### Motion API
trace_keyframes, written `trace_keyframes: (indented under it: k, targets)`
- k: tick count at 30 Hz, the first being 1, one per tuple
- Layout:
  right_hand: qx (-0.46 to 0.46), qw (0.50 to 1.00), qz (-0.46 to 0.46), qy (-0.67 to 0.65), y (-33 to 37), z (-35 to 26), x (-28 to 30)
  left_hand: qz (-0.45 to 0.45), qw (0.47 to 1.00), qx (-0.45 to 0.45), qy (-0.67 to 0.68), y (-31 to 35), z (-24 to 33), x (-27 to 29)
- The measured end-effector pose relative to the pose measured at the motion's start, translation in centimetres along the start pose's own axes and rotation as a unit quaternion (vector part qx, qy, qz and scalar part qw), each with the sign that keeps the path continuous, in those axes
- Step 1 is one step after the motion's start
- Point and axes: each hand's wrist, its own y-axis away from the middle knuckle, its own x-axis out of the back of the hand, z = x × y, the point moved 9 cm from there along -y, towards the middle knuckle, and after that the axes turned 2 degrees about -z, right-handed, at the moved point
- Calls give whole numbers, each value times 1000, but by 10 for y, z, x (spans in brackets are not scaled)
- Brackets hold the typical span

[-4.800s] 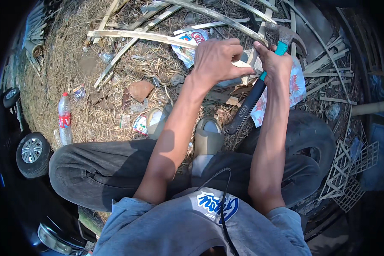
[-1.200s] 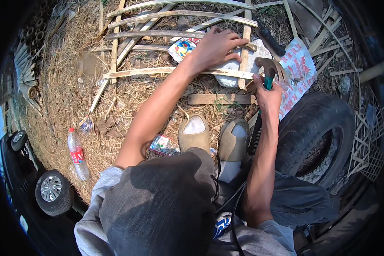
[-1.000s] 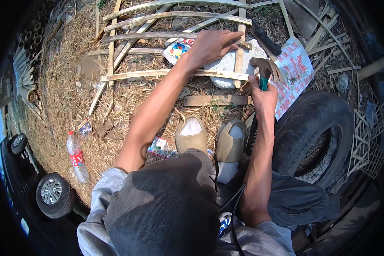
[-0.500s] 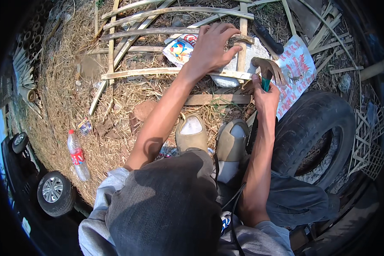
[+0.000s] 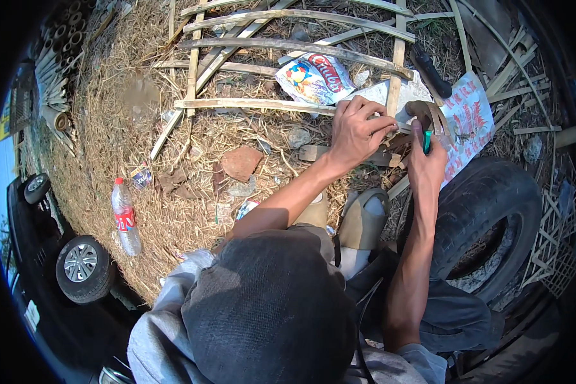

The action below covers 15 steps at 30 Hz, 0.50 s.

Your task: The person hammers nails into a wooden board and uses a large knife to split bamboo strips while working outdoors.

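Note:
A frame of pale bamboo slats [image 5: 256, 104] lies ahead of me on the ground, its curved crosspieces resting over upright strips [image 5: 400, 48]. My left hand [image 5: 360, 131] is at the right end of the nearest slat, thumb and fingertips pinched together; whatever is between them is too small to make out. Close beside it, my right hand [image 5: 429, 161] is closed around the green handle of a claw hammer [image 5: 436, 117]. The hammer's brown, rusty-looking head sits just above the fist, next to the slat's end. A whitish block [image 5: 379, 94] lies under this corner of the frame.
A black-handled tool [image 5: 431, 74] and a red-and-white printed sheet [image 5: 472, 121] lie beyond the hammer. A worn tyre [image 5: 486, 192] is at right. At left are a plastic bottle [image 5: 125, 221] and a parked vehicle's wheel [image 5: 81, 264]. A snack bag [image 5: 317, 78] lies beneath the slats.
My left hand has come down from the farther slat to the nearest slat's right end, and its fingers have closed. The hammer stays in my right hand. The view has shifted slightly.

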Motion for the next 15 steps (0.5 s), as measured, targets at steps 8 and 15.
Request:
trace_keyframes:
  k: [8,15]
  targets:
    - [-62,995,-64,-45,35,-36,27,-1,999,32,26,1,-4,-1]
    - [-64,996,-56,-40,57,-36,29,-6,998,34,48,2,-4,-7]
